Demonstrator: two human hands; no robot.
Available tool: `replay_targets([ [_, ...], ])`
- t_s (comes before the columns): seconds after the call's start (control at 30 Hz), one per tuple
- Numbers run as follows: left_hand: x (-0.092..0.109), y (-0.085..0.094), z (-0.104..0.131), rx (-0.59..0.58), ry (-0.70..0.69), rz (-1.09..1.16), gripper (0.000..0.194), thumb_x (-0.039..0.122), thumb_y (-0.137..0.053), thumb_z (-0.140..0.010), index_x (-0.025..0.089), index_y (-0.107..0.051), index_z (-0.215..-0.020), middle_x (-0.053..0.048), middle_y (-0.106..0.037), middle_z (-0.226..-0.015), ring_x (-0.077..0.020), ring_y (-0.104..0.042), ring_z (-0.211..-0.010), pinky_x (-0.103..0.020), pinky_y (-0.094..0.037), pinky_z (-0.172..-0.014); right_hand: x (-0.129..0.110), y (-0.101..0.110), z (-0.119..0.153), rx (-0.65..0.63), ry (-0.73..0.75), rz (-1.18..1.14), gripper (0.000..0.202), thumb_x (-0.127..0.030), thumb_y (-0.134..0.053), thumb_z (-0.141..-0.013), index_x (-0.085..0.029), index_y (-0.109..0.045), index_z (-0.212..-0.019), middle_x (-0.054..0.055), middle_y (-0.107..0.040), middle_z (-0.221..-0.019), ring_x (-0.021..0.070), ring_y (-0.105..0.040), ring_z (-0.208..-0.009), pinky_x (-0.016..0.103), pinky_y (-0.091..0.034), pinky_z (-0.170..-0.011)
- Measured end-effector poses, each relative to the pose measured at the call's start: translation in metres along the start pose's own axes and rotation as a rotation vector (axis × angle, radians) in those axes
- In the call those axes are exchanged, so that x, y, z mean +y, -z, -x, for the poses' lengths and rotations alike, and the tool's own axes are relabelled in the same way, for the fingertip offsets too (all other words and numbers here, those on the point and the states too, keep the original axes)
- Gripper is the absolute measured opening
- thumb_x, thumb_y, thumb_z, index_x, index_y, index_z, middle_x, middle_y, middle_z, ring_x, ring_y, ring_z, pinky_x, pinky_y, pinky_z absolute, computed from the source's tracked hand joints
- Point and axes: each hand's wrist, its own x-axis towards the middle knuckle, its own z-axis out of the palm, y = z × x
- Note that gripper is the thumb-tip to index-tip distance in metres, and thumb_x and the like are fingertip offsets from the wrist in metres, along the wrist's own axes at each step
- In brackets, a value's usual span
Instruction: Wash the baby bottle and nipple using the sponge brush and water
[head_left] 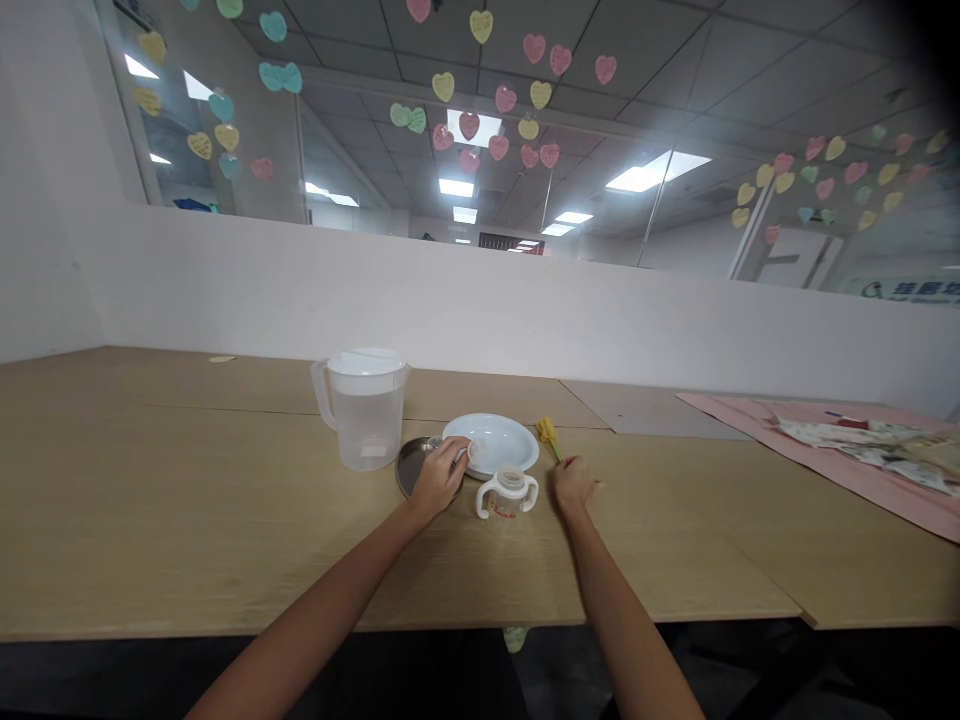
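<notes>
- At the white bowl [504,432], the left hand [441,474] pinches a small piece [472,450] (partly hidden).
- Right hand [574,484] curls round the yellow brush [548,432].
- Handled bottle [510,494] stands uncapped, brush outside it.

Ahead and to the left of the left hand [439,477], the tall pitcher [367,425] blocks a low sweep, while the flat metal dish [409,462] lies beneath that hand and the white bowl [502,437] sits just ahead to its right. Between both hands stands the two-handled bottle [508,497], leaving narrow gaps either side. Rightward from the right hand [575,484], from which the yellow brush [548,432] juts forward, a hand could slide across the tabletop [675,520] toward the pink cloth [757,418].
</notes>
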Motion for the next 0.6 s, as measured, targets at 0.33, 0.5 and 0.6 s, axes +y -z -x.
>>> replay_targets([
  [0.33,-0.004,-0.002,0.000,-0.031,0.044,-0.044,0.029,0.026,-0.033,-0.089,0.020,-0.056,-0.106,-0.005,-0.061,-0.104,-0.0163,-0.053,-0.098,-0.029,-0.040,-0.088,-0.003,0.006,0.003,0.020,0.029,-0.048,0.030,-0.023,-0.033,-0.084,-0.012,-0.059,-0.092,0.012,-0.064,-0.083,0.0232,-0.059,-0.080,0.033,-0.034,-0.076],
  [0.5,-0.002,-0.001,-0.001,-0.060,0.045,-0.070,0.031,0.027,-0.030,-0.090,0.020,-0.057,-0.105,-0.005,-0.061,-0.104,-0.0160,-0.054,-0.098,-0.028,-0.040,-0.087,-0.004,0.010,0.005,0.133,0.096,-0.266,0.033,-0.026,-0.028,-0.087,-0.013,-0.055,-0.097,0.012,-0.064,-0.089,0.0199,-0.058,-0.081,0.027,-0.034,-0.071],
  [0.6,-0.002,-0.002,-0.001,-0.073,0.059,-0.113,0.031,0.028,-0.030,-0.090,0.019,-0.058,-0.103,-0.005,-0.061,-0.105,-0.0163,-0.053,-0.098,-0.029,-0.039,-0.088,-0.003,0.009,0.003,0.159,0.132,-0.448,0.031,-0.030,-0.029,-0.086,-0.014,-0.054,-0.095,0.009,-0.064,-0.087,0.0182,-0.058,-0.078,0.026,-0.036,-0.069],
])
